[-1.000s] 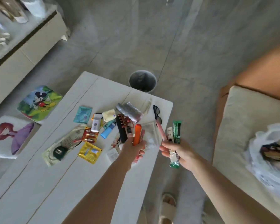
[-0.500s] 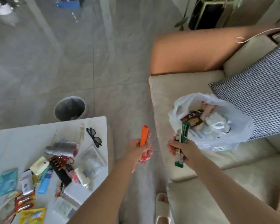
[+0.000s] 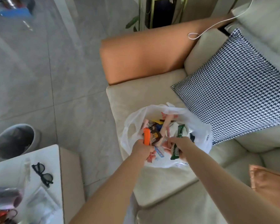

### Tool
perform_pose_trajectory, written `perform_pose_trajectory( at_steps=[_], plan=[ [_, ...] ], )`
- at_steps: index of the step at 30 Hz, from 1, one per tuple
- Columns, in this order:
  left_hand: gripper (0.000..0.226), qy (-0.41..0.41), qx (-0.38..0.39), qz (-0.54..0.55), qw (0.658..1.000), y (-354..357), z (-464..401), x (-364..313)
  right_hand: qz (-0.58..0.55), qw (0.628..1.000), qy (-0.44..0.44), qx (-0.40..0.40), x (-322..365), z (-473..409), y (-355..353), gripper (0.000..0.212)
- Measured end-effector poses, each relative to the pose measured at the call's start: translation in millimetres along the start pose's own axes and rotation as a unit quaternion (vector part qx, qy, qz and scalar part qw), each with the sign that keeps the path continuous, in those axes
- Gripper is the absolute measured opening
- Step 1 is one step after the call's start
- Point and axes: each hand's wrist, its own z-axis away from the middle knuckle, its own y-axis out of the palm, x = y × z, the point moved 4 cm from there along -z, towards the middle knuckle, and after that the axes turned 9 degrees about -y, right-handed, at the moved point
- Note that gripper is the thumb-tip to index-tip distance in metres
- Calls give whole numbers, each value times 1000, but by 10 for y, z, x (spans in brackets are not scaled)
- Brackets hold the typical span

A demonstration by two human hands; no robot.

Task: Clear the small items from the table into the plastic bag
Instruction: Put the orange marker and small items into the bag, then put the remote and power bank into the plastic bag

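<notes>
- While the view swings off the table (image 3: 44,152) and onto the sofa (image 3: 152,92), only the table's far right corner stays in shot at the lower left, a moment ago it filled the picture.
- On that corner the black glasses (image 3: 43,173) lie near the right edge, with a silvery roll (image 3: 5,196) and a blurred heap of other bits at the bottom left, so plenty is left to clear.
- Beyond the table's far edge, the grey bin (image 3: 14,139) stands on the floor, not in play.
- Now the left hand (image 3: 141,148) arrives over the near left rim of the plastic bag (image 3: 128,131), having been out above open floor half a second back; its fingers are curled round an orange stick-shaped item (image 3: 146,136) and some small packets I can't make out.
- Inside the bag, which sits open on the front of the sofa seat, earlier pickings are piled up.
- Over the bag's near right rim, the right hand (image 3: 179,145) grips a green packet (image 3: 178,141), fingers wrapped round it, the top end poking over the mouth.
- Nothing is released yet by my reading; both loads hang right over the opening, so letting go looks like the next call, then back for the rest.
- Off to the right, the checked cushion (image 3: 233,88) leans just beside the bag.
</notes>
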Motion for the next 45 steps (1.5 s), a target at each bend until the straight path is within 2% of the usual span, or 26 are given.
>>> perform_pose_trajectory(
  at_steps=[4,8,10,13,15,18,20,23,27,30,33,35,40,43,45],
  plan=[
    [49,9,-23,-20,1000,174,-349,-222,-35,998,38,47,139,-314,49,4],
    [77,16,-22,39,999,284,-574,-481,-62,994,23,81,229,-598,139,8],
    [71,25,-18,46,998,321,-606,-523,-63,995,-11,73,258,-678,121,12],
    [53,66,-17,-22,997,323,-600,-512,-60,997,-23,49,250,-684,68,31],
    [50,95,-16,-40,994,295,-546,-520,-18,999,-37,18,244,-697,11,34],
    [55,138,3,-79,987,260,-438,-564,85,993,-84,-14,261,-746,-78,52],
    [51,128,10,-88,988,231,-347,-541,148,981,-124,-30,303,-710,-102,49],
    [41,77,0,-51,996,113,-208,-384,151,977,-144,-32,302,-529,-46,34],
    [31,15,5,-13,1000,-112,103,-22,176,972,-153,2,162,-198,185,28],
    [26,-10,-20,3,1000,-452,232,318,284,939,-188,42,-18,74,488,19],
    [32,3,-53,-38,998,-866,376,671,403,876,-242,110,-323,349,888,18],
    [32,-9,-64,-24,998,-1178,498,946,469,833,-256,145,-590,552,1153,21],
    [29,-23,-104,25,994,-2016,871,1734,543,775,-248,208,-1287,1111,1790,22],
    [10,-48,-145,39,987,-2509,1153,2264,555,748,-252,262,-1691,1433,2239,21],
    [14,-59,-167,43,983,-2793,1280,2621,563,729,-254,294,-1947,1619,2532,21]
  ],
)
